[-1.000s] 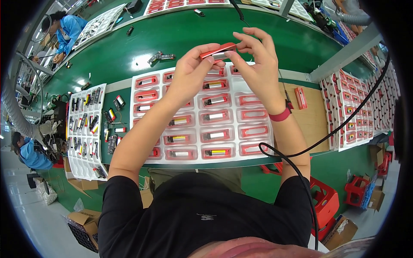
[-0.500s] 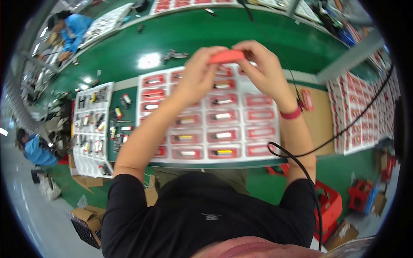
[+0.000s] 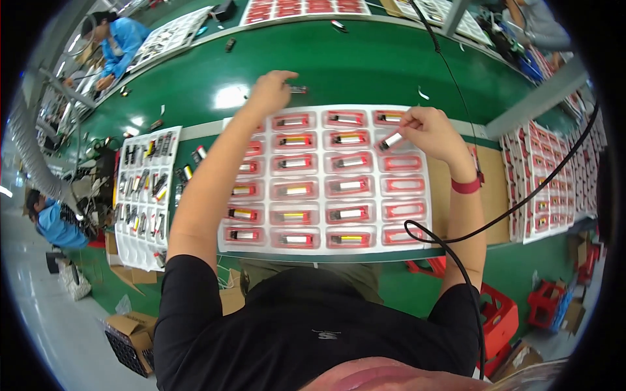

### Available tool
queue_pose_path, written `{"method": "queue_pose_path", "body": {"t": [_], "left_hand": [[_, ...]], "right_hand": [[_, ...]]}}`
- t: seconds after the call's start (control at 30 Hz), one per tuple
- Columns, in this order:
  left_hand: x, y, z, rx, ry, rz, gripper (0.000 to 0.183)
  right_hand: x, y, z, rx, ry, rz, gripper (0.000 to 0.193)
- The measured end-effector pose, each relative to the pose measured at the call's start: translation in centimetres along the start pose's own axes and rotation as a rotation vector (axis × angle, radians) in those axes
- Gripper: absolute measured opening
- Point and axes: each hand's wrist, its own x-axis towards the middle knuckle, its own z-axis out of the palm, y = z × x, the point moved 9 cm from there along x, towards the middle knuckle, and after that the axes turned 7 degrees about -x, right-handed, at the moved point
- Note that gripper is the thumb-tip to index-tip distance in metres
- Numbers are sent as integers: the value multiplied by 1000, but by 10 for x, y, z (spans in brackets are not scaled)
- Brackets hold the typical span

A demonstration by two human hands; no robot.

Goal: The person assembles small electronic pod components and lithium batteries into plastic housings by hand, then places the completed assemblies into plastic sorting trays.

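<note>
A white tray with rows of pockets lies on the table in front of me. Red inserts sit in its pockets, many with a small black piece carrying a white or yellow label. My right hand pinches one such small black-and-white piece, tilted over a pocket in the right column, second from the far edge. Beyond the tray's far left part, my left hand hovers over the green table with its fingers apart. Beside its fingertips lies another small dark piece.
A second white tray of loose small pieces stands to the left. Stacked filled trays rise at the right, beside brown cardboard. A black cable loops across my right forearm. Co-workers in blue sit at the left.
The red insert that both hands held has left them. My left hand has moved left, and my right hand has come nearer to the tray's right column, now holding a black-and-white piece.
</note>
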Motion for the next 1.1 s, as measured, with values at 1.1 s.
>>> {"method": "queue_pose_path", "body": {"t": [1.1], "left_hand": [[-44, 211, 25, -551, -38, 200, 34]], "right_hand": [[-11, 7, -3, 993, 231, -56, 17]]}}
